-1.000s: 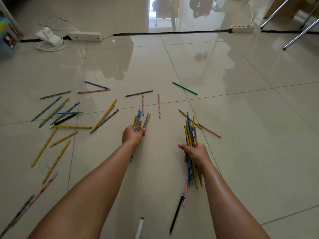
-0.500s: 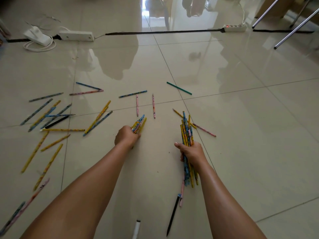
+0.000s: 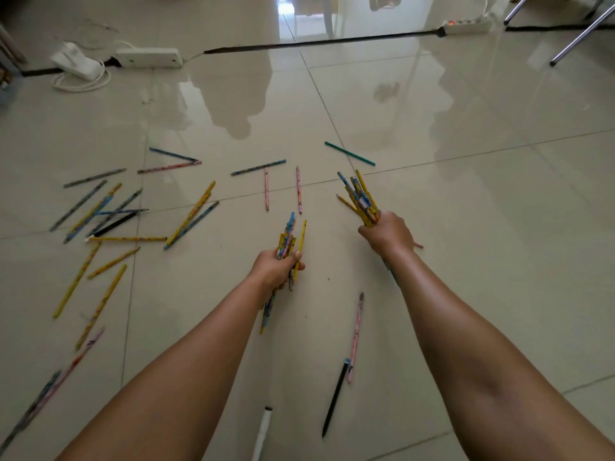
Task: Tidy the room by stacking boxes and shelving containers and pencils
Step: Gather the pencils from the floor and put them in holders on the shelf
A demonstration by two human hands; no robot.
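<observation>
floor tiles (image 3: 466, 227): glossy, smooth | chair legs (image 3: 579, 38): shiny metal | power strip (image 3: 149, 58): white plastic

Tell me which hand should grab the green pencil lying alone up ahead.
Probably the right hand: its bundle already reaches toward the green pencil. The left hand is lower and further left.

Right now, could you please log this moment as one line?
left hand: grips pencil bundle | right hand: grips pencil bundle | floor: loose pencils
</observation>
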